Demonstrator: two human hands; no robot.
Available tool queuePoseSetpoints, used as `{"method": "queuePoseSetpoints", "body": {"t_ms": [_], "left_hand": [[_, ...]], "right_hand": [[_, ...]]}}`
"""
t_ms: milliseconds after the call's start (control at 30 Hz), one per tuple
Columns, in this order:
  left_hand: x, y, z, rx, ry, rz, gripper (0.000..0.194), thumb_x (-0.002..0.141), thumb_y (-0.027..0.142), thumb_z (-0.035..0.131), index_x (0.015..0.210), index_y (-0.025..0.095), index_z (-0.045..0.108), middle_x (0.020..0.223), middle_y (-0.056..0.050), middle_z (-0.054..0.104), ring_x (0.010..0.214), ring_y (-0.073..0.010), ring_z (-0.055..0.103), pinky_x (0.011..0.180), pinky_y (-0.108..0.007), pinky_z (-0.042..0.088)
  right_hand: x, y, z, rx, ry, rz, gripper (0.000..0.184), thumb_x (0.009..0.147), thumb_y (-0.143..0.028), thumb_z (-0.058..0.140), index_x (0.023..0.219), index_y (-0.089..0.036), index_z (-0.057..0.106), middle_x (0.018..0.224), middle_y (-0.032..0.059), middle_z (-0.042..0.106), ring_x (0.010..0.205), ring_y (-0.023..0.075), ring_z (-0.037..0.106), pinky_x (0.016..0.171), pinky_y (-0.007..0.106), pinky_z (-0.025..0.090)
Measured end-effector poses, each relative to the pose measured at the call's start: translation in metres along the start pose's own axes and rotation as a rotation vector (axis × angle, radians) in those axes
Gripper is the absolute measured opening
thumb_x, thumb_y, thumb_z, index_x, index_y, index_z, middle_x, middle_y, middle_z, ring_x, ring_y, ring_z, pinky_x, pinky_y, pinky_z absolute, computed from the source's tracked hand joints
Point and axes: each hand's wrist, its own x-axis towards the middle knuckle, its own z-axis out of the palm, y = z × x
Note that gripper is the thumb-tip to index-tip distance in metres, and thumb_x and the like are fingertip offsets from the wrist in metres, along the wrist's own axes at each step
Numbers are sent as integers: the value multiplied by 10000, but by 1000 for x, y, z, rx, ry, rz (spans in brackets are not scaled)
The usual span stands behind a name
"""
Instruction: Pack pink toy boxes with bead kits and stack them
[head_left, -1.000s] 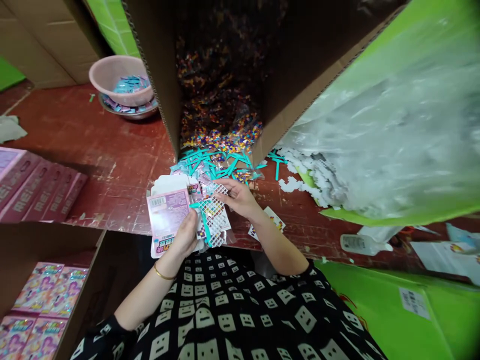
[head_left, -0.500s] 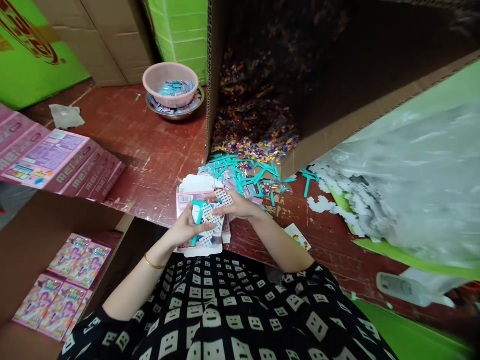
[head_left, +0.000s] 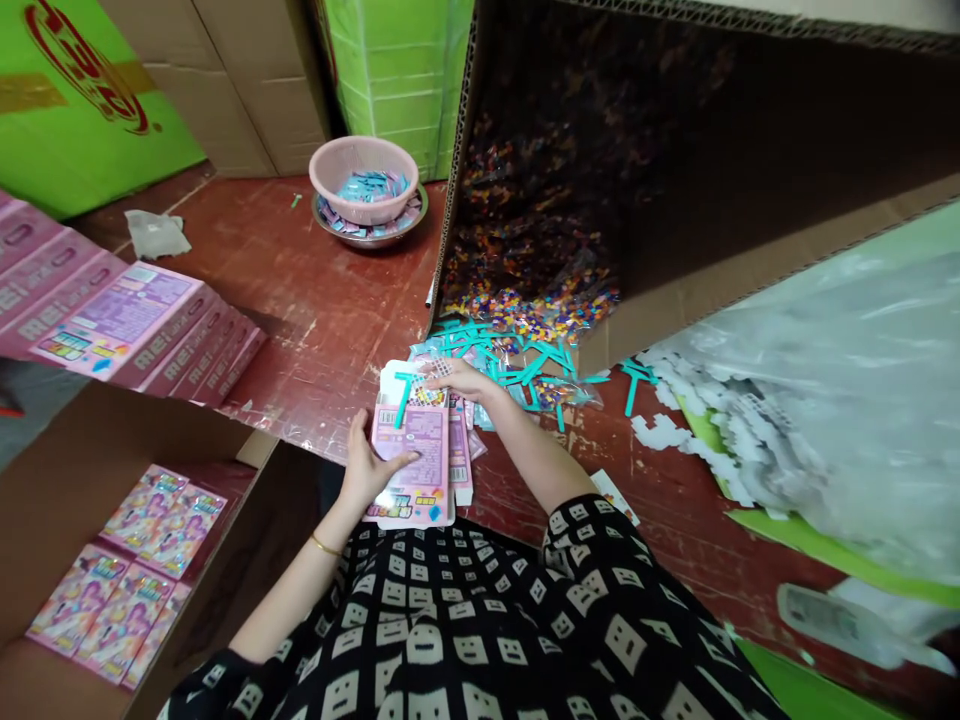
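My left hand (head_left: 370,464) grips a small pink printed carton (head_left: 418,468) by its left side, thumb across its face. At the carton's open far end, my right hand (head_left: 460,381) pinches a white pegboard grid (head_left: 439,369) with a teal plastic tool (head_left: 404,396) lying beside it. The grid and tool sit partly inside the carton's mouth. More flat pink cartons lie under and beside the held one. Just beyond my hands is a heap of teal tools (head_left: 517,352) and bagged colourful beads (head_left: 536,300).
A big cardboard box (head_left: 705,130) on its side holds the beads. White grid pieces (head_left: 679,420) spill from a clear plastic bag (head_left: 847,380) on the right. At left are a stack of pink boxes (head_left: 127,330) and a carton (head_left: 90,470) of filled packs. A pink basin (head_left: 365,172) stands behind.
The pink carton has turned to lie flat, face up, and the grid and teal tool have moved from over its face to its far open end. The camera has swung left.
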Motion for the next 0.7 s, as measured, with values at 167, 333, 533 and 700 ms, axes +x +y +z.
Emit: {"method": "queuePoseSetpoints", "body": {"t_ms": [167,333,533,700], "left_hand": [[4,-4,-6,216,-52,139,886,567,452,910,1310,163,523,1579,-234,231,1500,-383,124,1206,-532,123],[-2,11,-6,234,-39,206,698,654,416,875,1247,186,588,1497,-192,380,1436,-372,304,1192,-514,213],[-6,16,0,86,-204,91,899,665,414,863,1398,183,395,1312,-154,573,1170,-302,606,1025,-462,476],[-6,17,2,36,-160,-10,888,586,432,890,1317,159,466,1191,-135,644,1048,-281,663,916,-411,544]], "right_hand": [[-16,-6,20,-48,-106,-53,542,428,-150,923,910,-153,676,841,-3,683,788,130,651,745,256,576],[-29,-12,20,6,-128,-71,555,462,-239,921,944,-171,655,859,-6,664,794,142,655,728,268,568],[-33,5,14,-369,-321,-224,554,625,-559,844,960,-139,707,972,51,654,950,199,635,903,351,513],[-52,6,33,-849,-326,-246,536,966,-623,413,916,-167,692,1015,91,645,1077,253,570,1033,455,408]]}}
